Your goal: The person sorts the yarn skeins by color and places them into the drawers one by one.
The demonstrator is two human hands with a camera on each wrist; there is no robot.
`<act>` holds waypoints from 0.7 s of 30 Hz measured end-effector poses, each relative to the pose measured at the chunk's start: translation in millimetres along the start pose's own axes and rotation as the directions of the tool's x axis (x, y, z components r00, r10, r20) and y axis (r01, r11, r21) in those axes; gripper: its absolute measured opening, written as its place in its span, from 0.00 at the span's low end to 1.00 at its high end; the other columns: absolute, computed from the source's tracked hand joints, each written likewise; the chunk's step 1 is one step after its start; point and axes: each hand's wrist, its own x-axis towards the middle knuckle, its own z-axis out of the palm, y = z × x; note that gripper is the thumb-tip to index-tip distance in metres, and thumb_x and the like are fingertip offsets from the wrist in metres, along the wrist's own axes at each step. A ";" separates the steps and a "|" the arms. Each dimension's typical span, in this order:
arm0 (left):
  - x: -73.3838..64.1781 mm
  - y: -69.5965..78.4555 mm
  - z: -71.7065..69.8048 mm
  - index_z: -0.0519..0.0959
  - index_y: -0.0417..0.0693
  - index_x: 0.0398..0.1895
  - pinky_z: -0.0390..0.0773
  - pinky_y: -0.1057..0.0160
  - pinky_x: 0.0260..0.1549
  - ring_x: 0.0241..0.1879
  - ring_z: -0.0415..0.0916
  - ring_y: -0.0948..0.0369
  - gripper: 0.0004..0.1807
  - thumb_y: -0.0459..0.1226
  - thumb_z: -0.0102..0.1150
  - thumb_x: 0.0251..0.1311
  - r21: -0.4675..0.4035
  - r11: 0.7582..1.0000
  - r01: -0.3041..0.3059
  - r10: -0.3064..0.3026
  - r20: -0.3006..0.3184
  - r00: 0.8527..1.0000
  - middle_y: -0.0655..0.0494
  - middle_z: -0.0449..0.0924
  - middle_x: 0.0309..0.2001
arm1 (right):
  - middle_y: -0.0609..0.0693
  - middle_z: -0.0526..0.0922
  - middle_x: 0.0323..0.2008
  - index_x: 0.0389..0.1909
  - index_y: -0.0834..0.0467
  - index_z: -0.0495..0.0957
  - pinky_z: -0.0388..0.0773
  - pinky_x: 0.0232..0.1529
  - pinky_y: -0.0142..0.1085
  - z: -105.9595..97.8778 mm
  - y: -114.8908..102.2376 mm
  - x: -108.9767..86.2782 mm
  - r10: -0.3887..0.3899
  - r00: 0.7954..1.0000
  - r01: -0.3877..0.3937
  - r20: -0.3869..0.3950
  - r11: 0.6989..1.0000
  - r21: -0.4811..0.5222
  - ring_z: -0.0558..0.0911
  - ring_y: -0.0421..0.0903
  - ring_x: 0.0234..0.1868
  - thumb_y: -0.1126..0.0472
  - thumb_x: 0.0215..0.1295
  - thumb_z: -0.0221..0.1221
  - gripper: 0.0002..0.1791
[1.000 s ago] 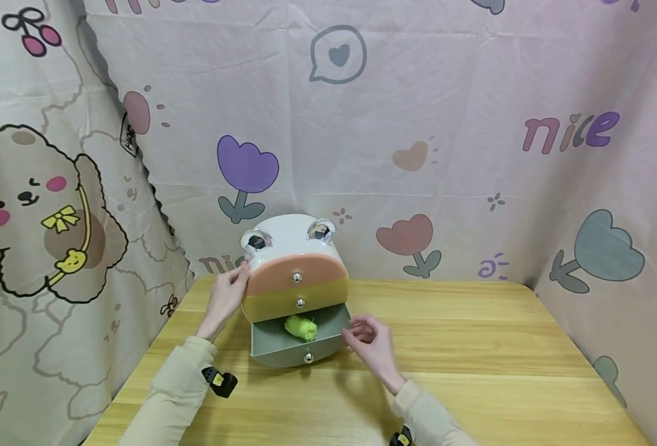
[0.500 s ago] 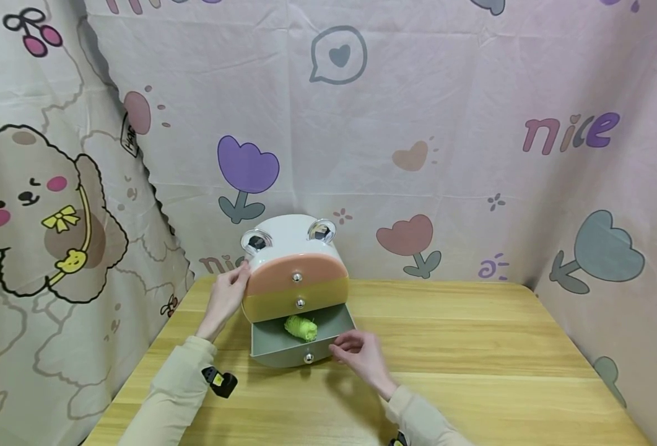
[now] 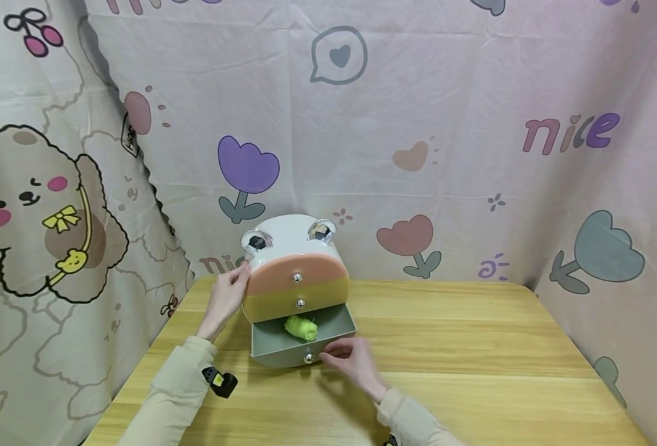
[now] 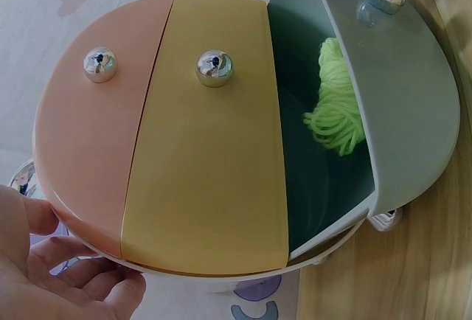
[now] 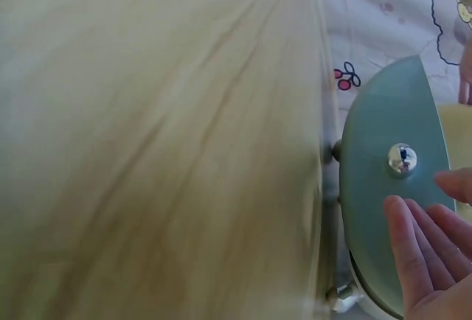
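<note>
A small frog-shaped drawer box (image 3: 291, 235), white on top with two shiny eyes, stands on the table. Its peach drawer (image 3: 272, 274) and yellow drawer (image 3: 272, 305) are pushed in. The grey-green bottom drawer (image 3: 275, 358) is pulled out, with a bundle of lime-green yarn (image 4: 335, 99) lying inside. My left hand (image 3: 229, 296) grips the box's left side, thumb at the peach drawer's edge and fingers along the rim. Close to the right of the bottom drawer's silver knob (image 5: 403, 160) is my right hand (image 3: 356, 364), thumb and fingers apart, holding nothing.
The box stands on a wooden table (image 3: 473, 347), left of its middle. A printed cloth (image 3: 462, 93) hangs behind the table and along both sides. Small round feet (image 5: 338, 150) show under the box in the right wrist view.
My right hand has moved left and toward me, from the bottom drawer's right side along its front to near the knob. The left hand, box and yarn have stayed put.
</note>
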 end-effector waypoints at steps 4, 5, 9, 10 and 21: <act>0.0 0.8 0.0 0.64 0.43 0.74 0.56 0.44 0.77 0.78 0.55 0.46 0.30 0.51 0.38 0.78 -0.002 1.000 0.000 0.000 0.001 1.000 0.49 0.60 0.76 | 0.65 0.89 0.35 0.38 0.70 0.85 0.84 0.35 0.25 5.0 1.7 1.2 -0.001 1.000 0.001 0.001 1.000 0.011 0.90 0.52 0.32 0.67 0.58 0.69 0.10; 0.0 0.9 0.0 0.64 0.43 0.74 0.56 0.45 0.77 0.78 0.55 0.47 0.30 0.51 0.38 0.78 -0.007 1.000 0.004 -0.004 0.000 1.000 0.50 0.60 0.76 | 0.66 0.89 0.35 0.38 0.70 0.85 0.84 0.34 0.25 6.1 1.6 1.4 0.000 1.000 0.000 0.000 1.000 0.024 0.90 0.53 0.32 0.67 0.58 0.69 0.10; -0.2 1.1 0.0 0.64 0.43 0.74 0.57 0.44 0.77 0.78 0.55 0.46 0.30 0.51 0.38 0.78 -0.008 1.000 0.007 -0.007 0.003 1.000 0.49 0.60 0.76 | 0.67 0.89 0.35 0.39 0.72 0.84 0.84 0.34 0.25 9.8 0.8 2.1 -0.002 1.000 0.002 0.000 0.997 0.077 0.90 0.59 0.33 0.69 0.58 0.69 0.11; -0.3 1.1 0.1 0.64 0.43 0.74 0.57 0.44 0.76 0.78 0.55 0.46 0.30 0.51 0.38 0.78 -0.010 1.000 0.007 -0.007 0.005 1.000 0.49 0.60 0.76 | 0.67 0.89 0.35 0.39 0.72 0.84 0.84 0.34 0.25 10.7 0.4 2.1 0.003 1.000 -0.003 -0.001 0.996 0.085 0.90 0.58 0.33 0.69 0.57 0.69 0.11; -0.2 0.5 -0.1 0.63 0.42 0.74 0.56 0.45 0.77 0.78 0.54 0.47 0.30 0.50 0.39 0.79 -0.012 1.000 0.003 -0.003 0.006 1.000 0.49 0.59 0.77 | 0.66 0.89 0.36 0.40 0.70 0.84 0.85 0.36 0.25 19.1 2.6 0.5 0.020 1.000 -0.021 0.016 0.996 0.081 0.88 0.38 0.32 0.67 0.57 0.70 0.13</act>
